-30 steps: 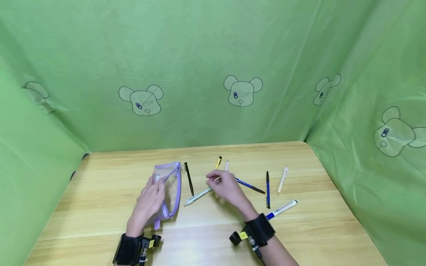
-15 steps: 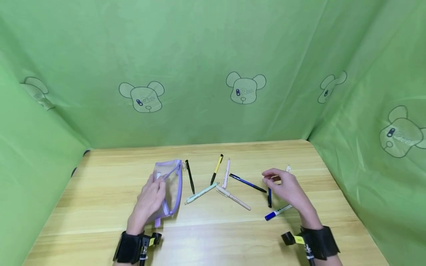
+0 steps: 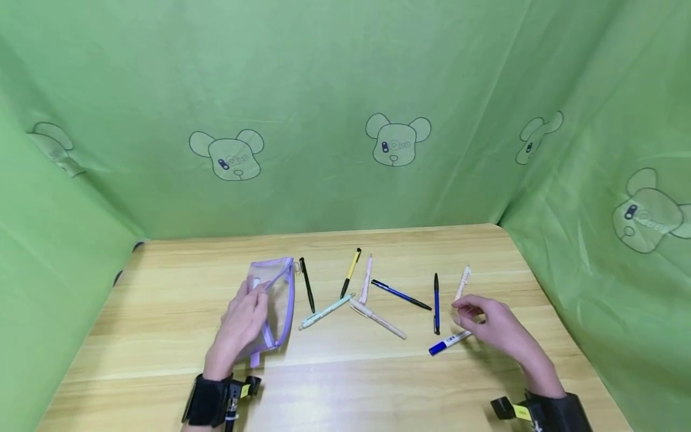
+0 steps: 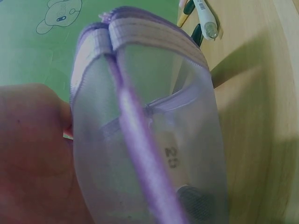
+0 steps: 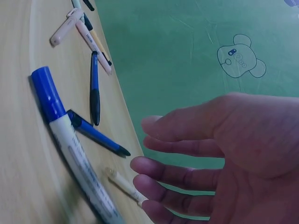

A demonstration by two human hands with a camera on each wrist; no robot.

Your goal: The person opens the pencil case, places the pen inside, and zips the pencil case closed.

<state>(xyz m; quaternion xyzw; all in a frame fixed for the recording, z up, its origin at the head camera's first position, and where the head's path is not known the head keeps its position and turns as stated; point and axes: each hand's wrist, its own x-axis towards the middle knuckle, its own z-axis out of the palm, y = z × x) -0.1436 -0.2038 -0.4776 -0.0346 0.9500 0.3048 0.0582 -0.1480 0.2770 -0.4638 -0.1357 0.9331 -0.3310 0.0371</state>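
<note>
Left hand: the left hand (image 3: 242, 318) grips the mesh pouch (image 3: 278, 307); several fingertips out of sight in the left-wrist view.
Right hand: the right hand (image 3: 496, 327) has fingers loosely bent and spread, a gap beside the thumb; contact with the pens below cannot be told.
Pouch: 1, purple-edged, left part of the tabletop (image 3: 335, 384), mouth toward 3 o'clock in the head view. Contents show blurred through the mesh, including a printed pale item (image 4: 172, 156); count uncertain.
Near right hand: 1 white pen (image 3: 464, 279) at 11 o'clock, lower end by the fingers; 1 blue-capped marker (image 3: 449, 343) at 8, far end covered by the hand, cut off in the right-wrist view.
Blue pens: 2; upright blue pen (image 3: 436, 303) at 10 from right hand, slanted blue pen (image 3: 401, 294) farther out.
From pouch: 1 black pen (image 3: 307, 285) at 2 o'clock, 1 yellow-black pen (image 3: 351, 273) beyond; 1 mint pen (image 3: 326, 311) at 3.
Pinkish pens: 2; pale pink pen (image 3: 366, 279), capped beige-pink pen (image 3: 378, 318).
Backdrop: green curtain (image 3: 313, 198), 5 bear outlines, rightmost cut off.
</note>
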